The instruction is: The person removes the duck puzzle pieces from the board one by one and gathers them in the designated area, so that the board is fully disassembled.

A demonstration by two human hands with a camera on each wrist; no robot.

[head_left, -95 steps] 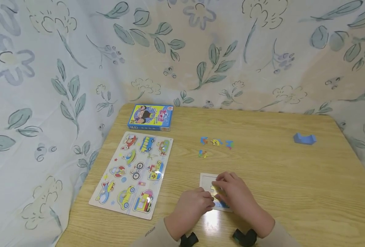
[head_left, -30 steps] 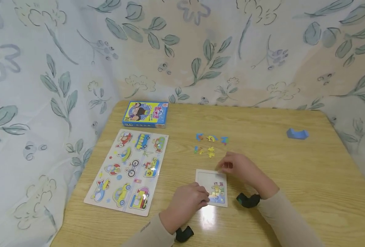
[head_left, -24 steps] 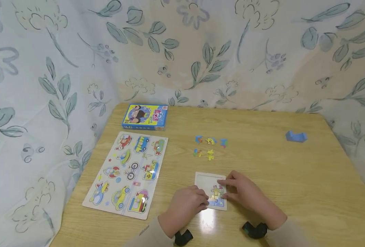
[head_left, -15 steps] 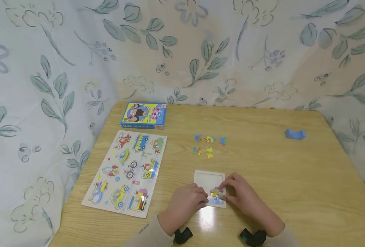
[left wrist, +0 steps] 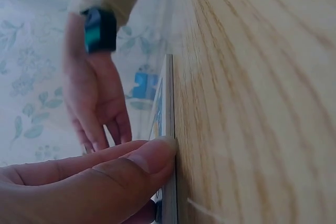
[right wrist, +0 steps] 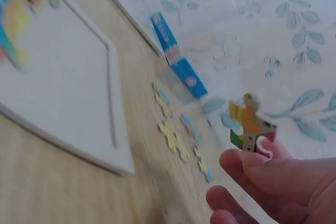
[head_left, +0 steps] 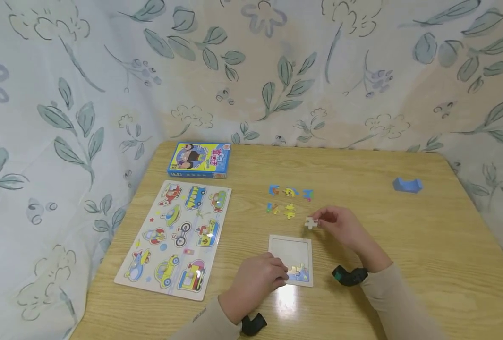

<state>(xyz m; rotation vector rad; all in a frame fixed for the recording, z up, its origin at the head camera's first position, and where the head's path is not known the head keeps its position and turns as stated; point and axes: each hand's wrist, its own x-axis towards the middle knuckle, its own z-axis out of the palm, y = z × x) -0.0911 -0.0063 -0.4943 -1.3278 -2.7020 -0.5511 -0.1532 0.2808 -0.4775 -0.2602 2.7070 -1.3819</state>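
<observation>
In the head view my left hand [head_left: 255, 283] rests at the lower left corner of a small square jigsaw tray [head_left: 288, 249]. The left wrist view shows its thumb [left wrist: 152, 156] and fingers pinching the tray's edge. A few joined pieces [head_left: 299, 273] lie in the tray's lower right part, partly covered by that hand. Beyond the tray's upper right corner, my right hand [head_left: 342, 230] holds up a jigsaw piece [head_left: 311, 223] between thumb and fingertips. The right wrist view shows the printed face of this jigsaw piece [right wrist: 252, 124], yellow, green and red.
Several loose jigsaw pieces [head_left: 290, 211] lie in two rows behind the tray. At left is a vehicle peg puzzle board [head_left: 170, 245], with a blue and yellow box [head_left: 199, 160] behind it. A blue notched block [head_left: 407, 185] stands at the far right.
Earlier a yellow piece joined the loose rows. Since half a second ago, my right hand has lifted another piece out of the tray and moved it up and away. The left hand stays put.
</observation>
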